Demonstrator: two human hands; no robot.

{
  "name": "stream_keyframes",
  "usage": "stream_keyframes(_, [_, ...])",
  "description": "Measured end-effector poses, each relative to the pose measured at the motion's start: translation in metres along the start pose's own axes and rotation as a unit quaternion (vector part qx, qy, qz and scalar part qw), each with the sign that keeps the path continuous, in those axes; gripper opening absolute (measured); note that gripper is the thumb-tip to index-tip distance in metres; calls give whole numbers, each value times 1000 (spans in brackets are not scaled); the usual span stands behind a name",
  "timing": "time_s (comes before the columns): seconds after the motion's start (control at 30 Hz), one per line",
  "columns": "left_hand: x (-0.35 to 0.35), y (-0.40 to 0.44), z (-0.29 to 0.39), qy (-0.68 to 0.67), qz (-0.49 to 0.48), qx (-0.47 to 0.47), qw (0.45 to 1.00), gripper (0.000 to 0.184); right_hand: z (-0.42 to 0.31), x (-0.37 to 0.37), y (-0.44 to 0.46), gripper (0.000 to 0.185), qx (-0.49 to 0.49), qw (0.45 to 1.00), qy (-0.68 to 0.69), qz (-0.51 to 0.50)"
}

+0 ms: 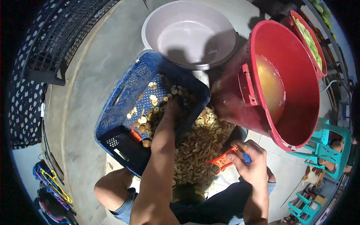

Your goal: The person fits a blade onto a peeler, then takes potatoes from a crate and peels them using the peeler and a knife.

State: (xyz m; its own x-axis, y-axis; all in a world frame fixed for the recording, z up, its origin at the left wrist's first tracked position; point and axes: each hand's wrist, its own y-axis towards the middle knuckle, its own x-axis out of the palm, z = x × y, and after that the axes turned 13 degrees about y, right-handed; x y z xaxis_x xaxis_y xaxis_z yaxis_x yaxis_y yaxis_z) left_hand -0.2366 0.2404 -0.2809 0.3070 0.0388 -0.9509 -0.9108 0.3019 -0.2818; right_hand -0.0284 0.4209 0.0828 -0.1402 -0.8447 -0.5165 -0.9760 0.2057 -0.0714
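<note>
My right hand (252, 162) is closed around an orange peeler (224, 160), held over a heap of peelings (200, 150). A bit of blue shows beside its fingers. My left hand (173, 108) reaches down into a blue plastic crate (125, 84), its fingers lost in dark shadow, so I cannot tell if they grip anything. Around it lie round brown potato-like pieces (142, 128) and pale cut pieces (153, 99). Another orange item (135, 134) lies in the crate near its lower side.
A pale round basin (187, 35) stands beyond the crate. To the right, a big red bucket (300, 93) contains cloudy yellowish liquid (269, 88). Behind it, a red container holds pale green pieces (309, 41). Turquoise stools (323, 144) stand at right; a black crate (56, 48) is at upper left.
</note>
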Motion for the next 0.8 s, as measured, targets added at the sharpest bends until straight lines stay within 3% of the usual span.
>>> stream_keyframes(0.2, [55, 35, -10, 54, -82, 42, 994, 65, 3, 5, 12, 37, -9, 1000, -1, -4])
stream_keyframes(0.4, [50, 38, -29, 42, -126, 70, 989, 60, -4, 13, 19, 36, -3, 999, -14, -30])
stream_keyframes(0.5, [12, 28, -41, -23, -124, 76, 989, 58, -6, 15, 15, 34, 0, 1000, -11, -28])
stream_keyframes(0.57, [-5, 11, -55, -197, -83, 40, 976, 57, -4, 17, 9, 32, -2, 1000, -2, -22])
stream_keyframes(0.6, [-14, -1, -61, -418, -28, 1, 908, 51, -5, 17, 6, 31, -1, 1000, 4, -17])
stream_keyframes(0.63, [-24, -12, -62, -413, -23, 2, 910, 51, -9, 16, 5, 29, -7, 1000, 17, -16])
stream_keyframes(0.7, [-57, -35, -55, -705, -58, -17, 707, 46, -12, 13, -1, 29, -25, 999, 17, -21])
stream_keyframes(0.73, [-75, -48, -50, -700, -54, -13, 712, 46, -13, 12, -6, 28, -35, 999, 12, -29])
stream_keyframes(0.8, [-110, -76, -42, -790, -56, 35, 610, 44, -14, 9, -15, 28, -20, 999, 14, -22])
